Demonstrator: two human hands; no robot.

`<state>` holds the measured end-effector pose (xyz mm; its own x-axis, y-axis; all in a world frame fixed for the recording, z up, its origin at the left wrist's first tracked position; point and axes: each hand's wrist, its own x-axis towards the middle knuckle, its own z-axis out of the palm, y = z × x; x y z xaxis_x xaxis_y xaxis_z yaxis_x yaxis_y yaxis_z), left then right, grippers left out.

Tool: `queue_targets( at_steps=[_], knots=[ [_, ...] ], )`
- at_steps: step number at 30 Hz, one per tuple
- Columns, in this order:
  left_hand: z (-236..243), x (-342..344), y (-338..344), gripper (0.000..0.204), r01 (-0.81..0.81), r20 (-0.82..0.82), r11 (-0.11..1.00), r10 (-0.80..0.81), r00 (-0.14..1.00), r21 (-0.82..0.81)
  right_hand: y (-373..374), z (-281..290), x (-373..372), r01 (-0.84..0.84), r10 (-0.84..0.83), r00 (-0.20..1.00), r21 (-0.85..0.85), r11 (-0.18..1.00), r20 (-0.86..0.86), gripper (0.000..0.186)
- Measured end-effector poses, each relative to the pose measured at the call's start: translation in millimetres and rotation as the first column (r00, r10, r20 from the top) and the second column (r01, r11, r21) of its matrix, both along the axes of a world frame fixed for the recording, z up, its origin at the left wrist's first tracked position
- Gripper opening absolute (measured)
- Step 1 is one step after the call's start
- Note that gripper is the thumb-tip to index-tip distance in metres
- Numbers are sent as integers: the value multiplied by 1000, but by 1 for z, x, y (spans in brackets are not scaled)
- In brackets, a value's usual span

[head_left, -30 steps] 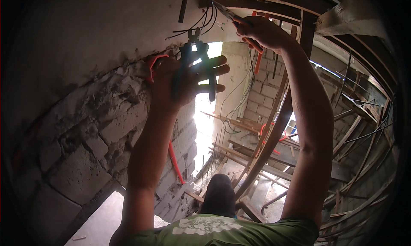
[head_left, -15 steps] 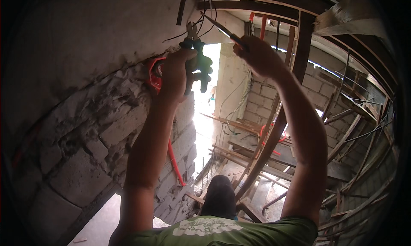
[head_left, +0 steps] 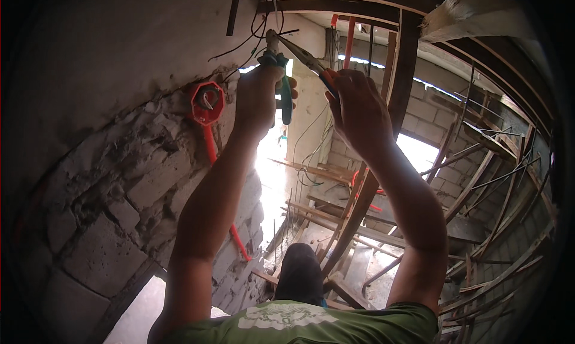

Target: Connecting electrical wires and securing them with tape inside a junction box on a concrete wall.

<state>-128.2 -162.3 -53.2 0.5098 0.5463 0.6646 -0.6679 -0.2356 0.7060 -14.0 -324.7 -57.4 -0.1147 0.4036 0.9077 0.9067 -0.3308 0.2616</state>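
Note:
Both my arms are raised overhead toward dark, thin electrical wires hanging from the ceiling. My left hand is wrapped round the green handles of a pair of pliers, whose jaws point up among the wires. My right hand grips long-nose pliers with orange and blue handles, slanting up to the left. Their narrow tip meets the wires right beside the other pliers' head. A short dark wire end sticks out to the right there. Exactly what each jaw pinches is too small to tell.
A red octagonal junction box with a red conduit sits on the rough block wall at left. A wooden post rises close to my right forearm. Loose timber and bars crowd the right side. My knee shows below.
The long-nose pliers have come down to the head of the left pliers, and my right hand has turned. The left pliers' handles look closer together. The view has shifted, uncovering the red box.

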Motion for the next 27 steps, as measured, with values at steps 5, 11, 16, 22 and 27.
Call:
queue_targets(
  at_steps=[5, 11, 16, 22, 27],
  knots=[
    [0, -3, -6, 34, -31, -71, 997, 36, 997, 68, -2, -3, 1, -13, 10, 999, 65, 998, 49, 31],
    [3, -12, 8, 44, 133, -21, 986, -132, 991, 100, -10, 0, 5, 8, -14, 996, 75, 997, 85, 32],
    [4, -14, 13, 44, 225, -45, 969, -221, 974, 100, -11, -3, 9, 13, -19, 996, 71, 997, 86, 33],
    [2, -14, 11, 41, 156, -46, 976, -151, 987, 152, 9, -7, 21, 32, -42, 996, 122, 992, 83, 37],
    [-1, -11, 14, 40, 253, -104, 961, -241, 965, 114, 24, 1, 19, 23, -41, 994, 167, 986, 105, 40]
  ],
)
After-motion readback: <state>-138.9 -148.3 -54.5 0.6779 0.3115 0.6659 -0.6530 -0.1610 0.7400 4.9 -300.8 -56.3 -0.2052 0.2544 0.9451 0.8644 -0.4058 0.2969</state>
